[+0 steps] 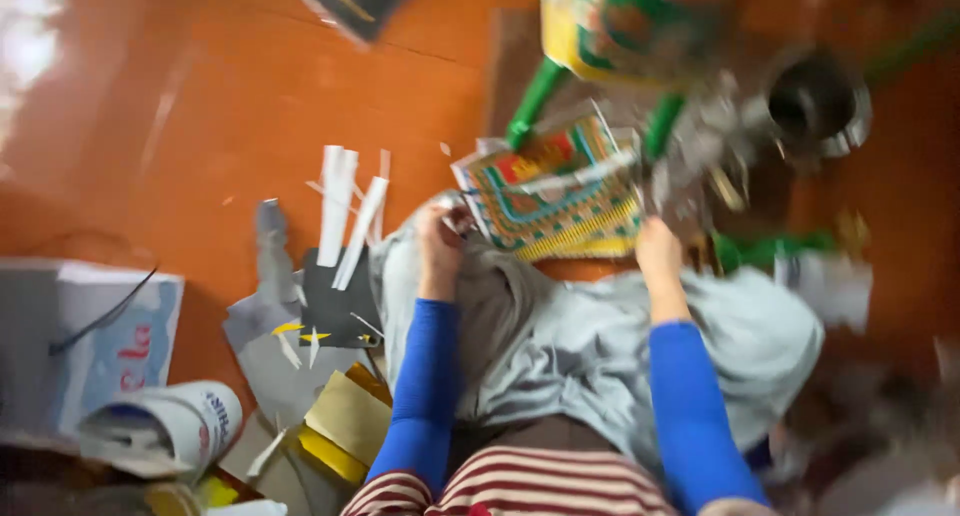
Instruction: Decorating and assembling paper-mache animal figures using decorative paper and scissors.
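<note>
Now | left hand (440,238), right hand (658,248) | extended, gripping patterned card (550,191)

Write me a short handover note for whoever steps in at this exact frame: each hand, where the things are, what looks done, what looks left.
Left hand: grips the left edge of the patterned woven panel. The frame is blurred, so the exact grip is unclear.
Right hand: at the panel's lower right corner, apparently holding it.
The panel rests over the grey cloth on the lap.
Nearby: white paper strips and dark card pieces on the orange floor to the left; a metal pot to the upper right.
Done: strips and card are already cut.
Left: the panel is in hand, not set down.
</note>
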